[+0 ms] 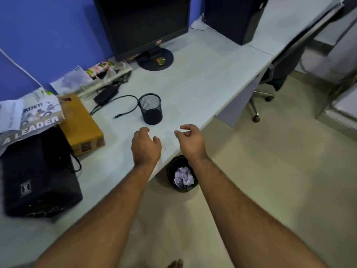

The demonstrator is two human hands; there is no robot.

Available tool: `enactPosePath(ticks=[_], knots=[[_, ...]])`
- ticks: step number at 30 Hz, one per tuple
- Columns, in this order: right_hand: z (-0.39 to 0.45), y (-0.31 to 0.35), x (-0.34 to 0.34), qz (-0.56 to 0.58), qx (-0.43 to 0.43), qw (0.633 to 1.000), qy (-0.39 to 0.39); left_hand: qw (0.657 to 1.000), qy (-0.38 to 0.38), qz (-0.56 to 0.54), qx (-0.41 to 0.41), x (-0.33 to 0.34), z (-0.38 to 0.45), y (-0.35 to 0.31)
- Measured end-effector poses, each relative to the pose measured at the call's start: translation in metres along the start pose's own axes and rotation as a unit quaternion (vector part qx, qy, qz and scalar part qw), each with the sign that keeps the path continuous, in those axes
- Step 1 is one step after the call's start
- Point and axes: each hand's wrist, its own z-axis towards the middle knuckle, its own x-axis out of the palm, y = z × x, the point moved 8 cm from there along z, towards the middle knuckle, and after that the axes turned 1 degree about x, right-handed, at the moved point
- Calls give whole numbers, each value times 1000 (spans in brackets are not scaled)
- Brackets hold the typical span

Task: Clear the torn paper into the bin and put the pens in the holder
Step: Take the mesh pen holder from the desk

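Observation:
My left hand (145, 145) hovers palm down over the desk's front edge, fingers loosely curled, with nothing visible in it. My right hand (190, 139) is beside it at the edge, thumb and fingertips pinched on what looks like a small white scrap of torn paper (183, 130). Directly below the hands, on the floor, stands a black bin (171, 172) with a heap of torn paper pieces (183, 177) inside. An upright black mesh pen holder (150, 109) sits on the desk just beyond my hands and looks empty. No pens are in view.
A pale desk (193, 84) carries a monitor (143, 24), a black adapter with a loose cable (123, 105), a yellow-brown box (81, 124), a black speaker (36, 176) and printed papers (31, 115) at the left. An office chair (270, 80) stands on the tiled floor at the right.

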Motion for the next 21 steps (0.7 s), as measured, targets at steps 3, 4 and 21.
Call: enactPosePath(ticks=[3,4,21], knots=[[25,15,37,-61,-30,997,38,992,39,118,-7,24,22,42],[34,18,47,-82,-40,995,44,988,56,146,-12,34,23,54],[119,21,130,-81,-71,991,77,961,28,275,11,53,16,69]])
